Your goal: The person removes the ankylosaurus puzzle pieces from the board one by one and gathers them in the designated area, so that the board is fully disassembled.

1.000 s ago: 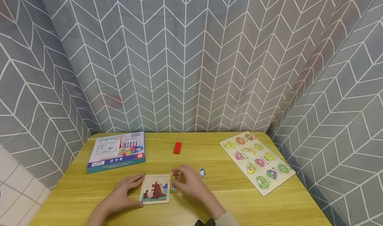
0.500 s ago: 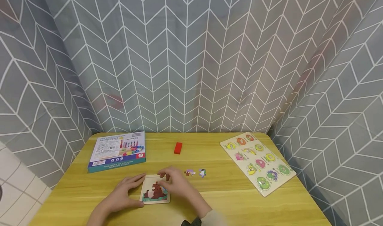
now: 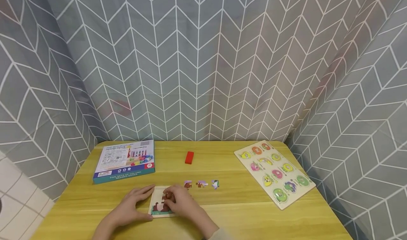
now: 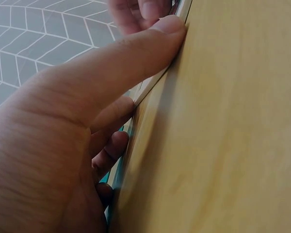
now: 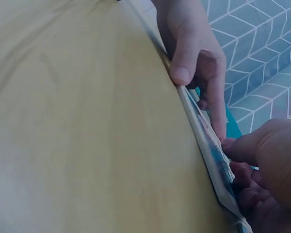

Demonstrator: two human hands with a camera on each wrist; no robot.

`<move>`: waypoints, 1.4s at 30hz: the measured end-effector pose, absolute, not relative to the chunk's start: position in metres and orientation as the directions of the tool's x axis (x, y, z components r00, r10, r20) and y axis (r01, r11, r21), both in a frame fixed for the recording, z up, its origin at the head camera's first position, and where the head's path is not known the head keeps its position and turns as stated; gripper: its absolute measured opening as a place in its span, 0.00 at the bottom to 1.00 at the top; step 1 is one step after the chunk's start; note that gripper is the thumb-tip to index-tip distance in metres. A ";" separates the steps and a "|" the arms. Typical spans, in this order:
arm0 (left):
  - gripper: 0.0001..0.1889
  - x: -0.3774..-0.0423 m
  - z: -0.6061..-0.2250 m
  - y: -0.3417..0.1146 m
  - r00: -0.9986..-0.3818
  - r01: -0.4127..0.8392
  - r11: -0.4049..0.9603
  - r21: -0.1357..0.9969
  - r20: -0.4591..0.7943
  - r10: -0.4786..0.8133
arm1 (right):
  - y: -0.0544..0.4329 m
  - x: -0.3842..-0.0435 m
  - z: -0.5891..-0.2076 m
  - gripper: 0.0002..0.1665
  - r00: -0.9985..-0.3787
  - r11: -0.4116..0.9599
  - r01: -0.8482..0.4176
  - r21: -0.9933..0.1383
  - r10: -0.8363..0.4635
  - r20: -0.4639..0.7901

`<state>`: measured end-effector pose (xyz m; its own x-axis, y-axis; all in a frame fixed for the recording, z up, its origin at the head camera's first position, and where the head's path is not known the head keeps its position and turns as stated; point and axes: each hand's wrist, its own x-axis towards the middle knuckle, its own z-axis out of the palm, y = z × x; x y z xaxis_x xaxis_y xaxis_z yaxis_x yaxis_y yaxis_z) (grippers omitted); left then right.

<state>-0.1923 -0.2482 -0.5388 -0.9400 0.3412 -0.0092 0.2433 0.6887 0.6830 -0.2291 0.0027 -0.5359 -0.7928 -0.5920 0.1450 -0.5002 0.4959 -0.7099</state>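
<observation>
A small framed jigsaw puzzle [image 3: 158, 196] lies on the table, its lower part filled with a brown animal picture over green. My left hand [image 3: 128, 206] holds the frame's left side, thumb at the near corner and index finger at the far one. The left wrist view shows that thumb [image 4: 150, 46] against the frame's edge. Over the frame's right half, my right hand [image 3: 182, 202] pinches a brown puzzle piece [image 3: 168, 195] between thumb and fingers; the hand covers much of the picture. Three loose puzzle pieces [image 3: 201, 184] lie in a row just beyond it.
A red block [image 3: 189, 157] lies farther back. At the back left sits a flat boxed toy set [image 3: 125, 160] with beads pictured on it. A wooden fruit peg board [image 3: 273, 173] rests at the right. Patterned curtains [image 3: 203, 63] hang behind the wooden table [image 3: 264, 222].
My right hand has moved left and nearer, from the loose pieces onto the framed puzzle, uncovering the leftmost loose piece. My left hand stays at the frame.
</observation>
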 end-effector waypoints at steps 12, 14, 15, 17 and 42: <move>0.52 -0.193 -0.540 -0.249 -0.937 0.250 0.686 0.683 -0.007 0.348 | 0.002 -0.220 -0.539 0.11 -0.822 0.567 -0.496 -0.658 -0.551 0.145; 0.52 -0.193 -0.540 -0.248 -0.938 0.247 0.685 0.685 -0.009 0.347 | 0.002 -0.220 -0.539 0.13 -0.826 0.566 -0.487 -0.665 -0.546 0.140; 0.52 -0.192 -0.540 -0.248 -0.938 0.246 0.687 0.684 -0.009 0.346 | 0.002 -0.221 -0.539 0.14 -0.828 0.566 -0.483 -0.668 -0.544 0.137; 0.51 -0.193 -0.540 -0.248 -0.939 0.249 0.690 0.680 -0.006 0.345 | 0.001 -0.221 -0.539 0.14 -0.833 0.568 -0.469 -0.676 -0.538 0.126; 0.52 -0.195 -0.543 -0.250 -0.937 0.259 0.684 0.682 0.006 0.348 | 0.002 -0.223 -0.541 0.13 -0.839 0.555 -0.443 -0.704 -0.533 0.108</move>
